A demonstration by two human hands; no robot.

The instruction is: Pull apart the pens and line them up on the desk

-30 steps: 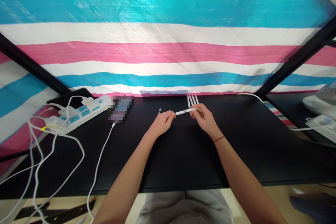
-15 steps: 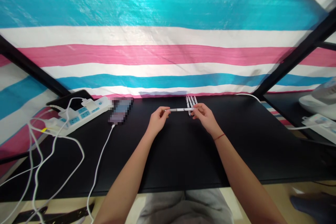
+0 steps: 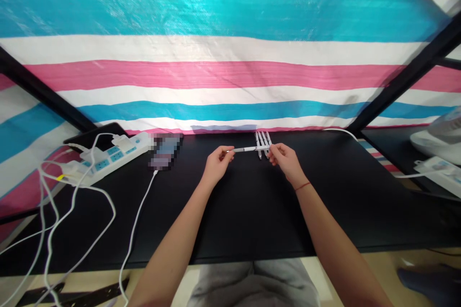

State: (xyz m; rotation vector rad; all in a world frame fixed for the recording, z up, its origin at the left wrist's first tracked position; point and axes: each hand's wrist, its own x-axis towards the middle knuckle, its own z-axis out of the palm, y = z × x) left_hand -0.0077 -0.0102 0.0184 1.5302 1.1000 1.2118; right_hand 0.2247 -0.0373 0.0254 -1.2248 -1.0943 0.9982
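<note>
A white pen [image 3: 249, 149] is stretched level between my two hands over the black table [image 3: 252, 211]. My left hand [image 3: 218, 163] is closed on its left end, thumb and fingers pinched. At the other end, the fingers of my right hand [image 3: 284, 157] pinch the pen's right tip. Several white pens [image 3: 259, 140] lie side by side on the table just behind, partly crossed by the held pen and close to my right fingers.
A white power strip [image 3: 118, 156] with plugs and tangled cables sits at the left. Beside it a pixelated phone [image 3: 165, 152] is joined to a white cable [image 3: 139, 216]. Striped sheeting hangs behind. At the far right, another power strip [image 3: 441, 172] lies near a white object.
My right hand has shifted slightly to the right along the pen, showing more of the pens behind. My left hand has stayed nearly still.
</note>
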